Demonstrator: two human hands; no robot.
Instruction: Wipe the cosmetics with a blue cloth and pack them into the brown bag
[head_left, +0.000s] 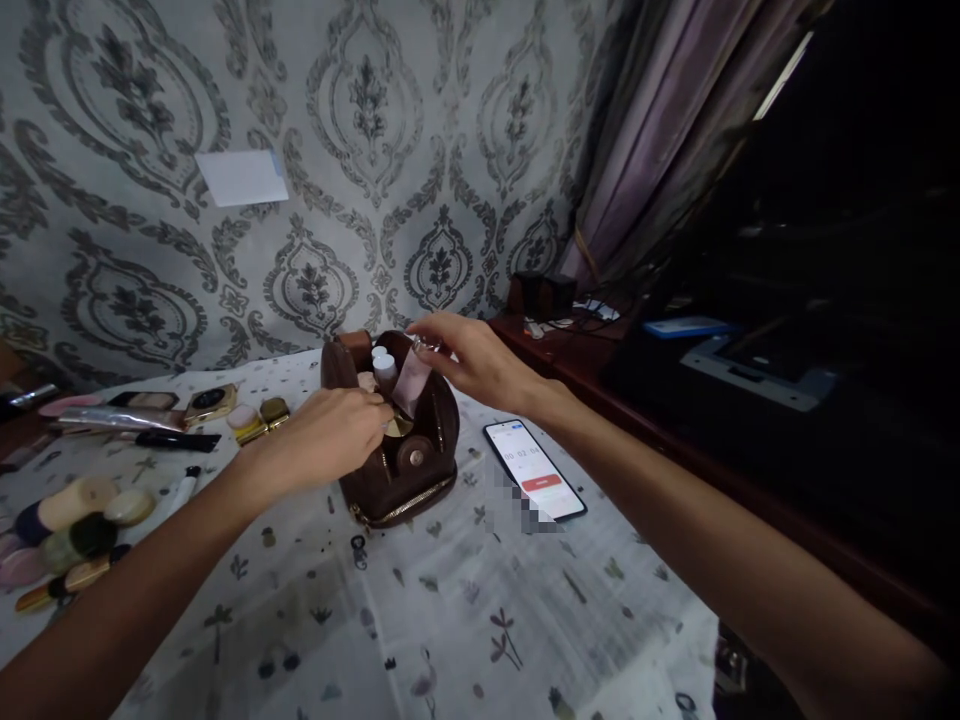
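Observation:
A dark brown cosmetic bag (397,490) stands unzipped on the patterned cloth. My right hand (476,360) comes over its right side, fingers closed around the clear top of a pale pink tube (411,382) that leans inside the bag. My left hand (330,430) reaches in over the left side with its fingers curled together. A gold-coloured item (399,424) shows right by those fingertips; what they grip, if anything, is hidden. White-capped bottles (385,368) stand upright at the back of the bag.
Left of the bag lie several cosmetics: a yellow jar (246,422), a gold compact (211,402), a black tube (178,441) and a cream bottle (79,500). A phone (551,485) showing a timer lies to the right. Beyond are a dark wooden ledge (540,345) and a patterned wall (375,230).

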